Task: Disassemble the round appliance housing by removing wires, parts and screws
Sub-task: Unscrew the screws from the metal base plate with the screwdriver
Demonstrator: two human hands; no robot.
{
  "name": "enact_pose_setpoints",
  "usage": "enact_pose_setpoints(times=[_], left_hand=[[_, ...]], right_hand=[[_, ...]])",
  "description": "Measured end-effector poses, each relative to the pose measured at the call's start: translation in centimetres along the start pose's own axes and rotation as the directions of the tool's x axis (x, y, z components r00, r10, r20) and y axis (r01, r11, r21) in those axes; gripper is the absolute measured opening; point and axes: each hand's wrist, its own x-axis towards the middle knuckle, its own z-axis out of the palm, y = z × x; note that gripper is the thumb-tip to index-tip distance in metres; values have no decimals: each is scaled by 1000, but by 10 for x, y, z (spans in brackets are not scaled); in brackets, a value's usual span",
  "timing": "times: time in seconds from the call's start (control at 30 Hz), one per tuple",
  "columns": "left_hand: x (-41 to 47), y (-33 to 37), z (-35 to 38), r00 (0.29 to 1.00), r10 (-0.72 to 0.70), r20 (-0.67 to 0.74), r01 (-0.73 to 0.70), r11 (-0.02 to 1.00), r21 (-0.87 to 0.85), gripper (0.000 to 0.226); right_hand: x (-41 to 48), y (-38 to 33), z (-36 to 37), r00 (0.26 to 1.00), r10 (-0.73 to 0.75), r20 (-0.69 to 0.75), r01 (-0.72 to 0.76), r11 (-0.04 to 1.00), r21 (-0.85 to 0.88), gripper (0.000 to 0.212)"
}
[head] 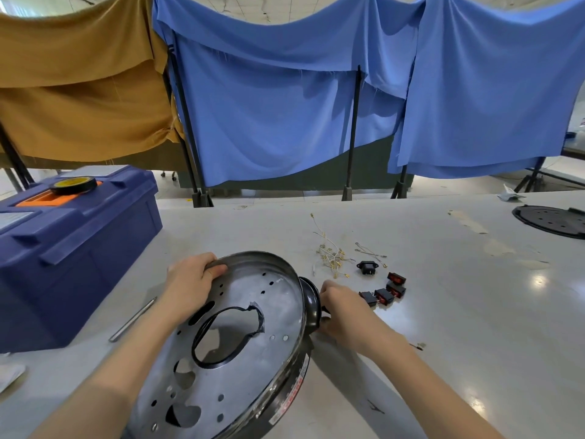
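Observation:
The round metal housing (253,315) is tilted up on the white table, its inner silver face with holes and a large black-rimmed opening toward me. My left hand (190,286) grips its upper left rim, fingers curled over the edge. My right hand (340,307) is at the black handle (310,301) on the housing's right side, fingers curled at a small dark part there; what it pinches is partly hidden. Removed wires (330,256) with brass terminals lie behind. A black socket (367,268) and several red rocker switches (387,289) lie to the right.
A blue toolbox (72,248) with a tape roll (74,184) on top stands at the left. A metal tool (133,320) lies beside it. A black round plate (552,220) sits at the far right. Blue and tan cloths hang behind the table.

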Motion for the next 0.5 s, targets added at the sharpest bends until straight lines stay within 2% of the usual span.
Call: enact_pose_setpoints(times=[0.07, 0.1, 0.17, 0.23, 0.33, 0.4, 0.5], left_hand=[[0, 1, 0, 1000, -5, 4, 5, 1000, 0, 33], [0, 1, 0, 1000, -5, 3, 5, 1000, -1, 33], [0, 3, 2, 1000, 0, 5, 0, 1000, 12, 34], [0, 6, 4, 1000, 9, 26, -10, 999, 49, 36], [3, 12, 12, 996, 21, 92, -32, 993, 116, 30], [5, 15, 18, 991, 32, 130, -54, 984, 172, 27], [7, 17, 26, 988, 33, 149, -67, 971, 229, 27]], right_hand=[[0, 0, 3, 1000, -16, -17, 16, 999, -40, 46], [0, 0, 2, 1000, -17, -20, 17, 999, -40, 43], [1, 5, -4, 999, 15, -39, -15, 1000, -7, 19], [2, 22, -21, 986, 139, -91, -132, 989, 72, 6], [-9, 59, -48, 927, 346, -144, -334, 937, 103, 25], [-18, 80, -50, 896, 431, -104, -429, 902, 46, 25], [-19, 91, -40, 893, 450, 6, -450, 892, 35, 23]])
